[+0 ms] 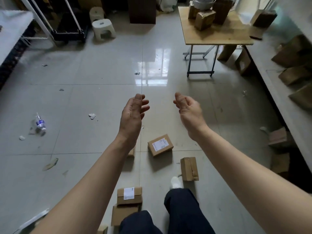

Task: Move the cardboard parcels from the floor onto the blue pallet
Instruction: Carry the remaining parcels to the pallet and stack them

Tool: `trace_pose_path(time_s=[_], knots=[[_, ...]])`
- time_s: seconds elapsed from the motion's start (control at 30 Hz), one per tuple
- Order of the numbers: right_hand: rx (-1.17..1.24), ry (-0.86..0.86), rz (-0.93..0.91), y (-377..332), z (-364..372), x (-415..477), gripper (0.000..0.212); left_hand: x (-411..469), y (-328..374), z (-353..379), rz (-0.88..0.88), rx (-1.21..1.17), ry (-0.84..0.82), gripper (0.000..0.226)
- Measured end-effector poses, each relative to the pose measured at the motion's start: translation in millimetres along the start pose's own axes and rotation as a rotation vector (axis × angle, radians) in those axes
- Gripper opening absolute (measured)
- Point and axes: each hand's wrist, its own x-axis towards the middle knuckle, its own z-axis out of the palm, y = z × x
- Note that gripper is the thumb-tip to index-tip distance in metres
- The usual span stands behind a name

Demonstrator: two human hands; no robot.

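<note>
Closest in, by the person's dark-trousered legs and white shoe (pixel 175 182), two stacked parcels (pixel 129 195) lie on the tiled floor (pixel 94 102), the top one showing a white label. Just beyond the shoe an upright parcel (pixel 189 168) stands on a narrow face, its taped seam running away from the viewer. A little further out lies the labelled parcel (pixel 160 145), flat, label up, its long axis slanting from near-left to far-right. One more small parcel (pixel 131 152) peeks out from behind the left forearm, mostly hidden.

Both arms are stretched forward and the hands are out past all of these. The left hand (pixel 133 114) and right hand (pixel 189 110) face each other palm to palm, fingers loosely curled and spread, holding nothing. The labelled parcel sits below and behind them, between the two wrists and perhaps slightly nearer the left arm, though the wide-angle view makes height above the floor hard to judge. To take it, the hands would likely have to draw back toward the body and drop, closing on its two long sides.

Further off, a plastic bottle (pixel 40 124) lies to the left. At the back right, a folding table's wooden tabletop (pixel 219 36) carries more cardboard boxes, two white stools (pixel 103 28) stand at the back left, and a ledge (pixel 273 78) along the right holds further boxes. The blue pallet is not in view, so its direction cannot be told.
</note>
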Motion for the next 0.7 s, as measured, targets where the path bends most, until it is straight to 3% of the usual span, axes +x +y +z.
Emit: trace_pose_path(time_s=[0.4, 0.7], knots=[[-0.178, -0.195, 0.109, 85, -22, 155, 0.045, 126, -101, 66, -0.111, 0.054, 0.246, 0.028], [-0.298, -0.27, 0.273, 276, 15, 223, 0.046, 190, -298, 39, -0.315, 0.168, 0.36, 0.02]])
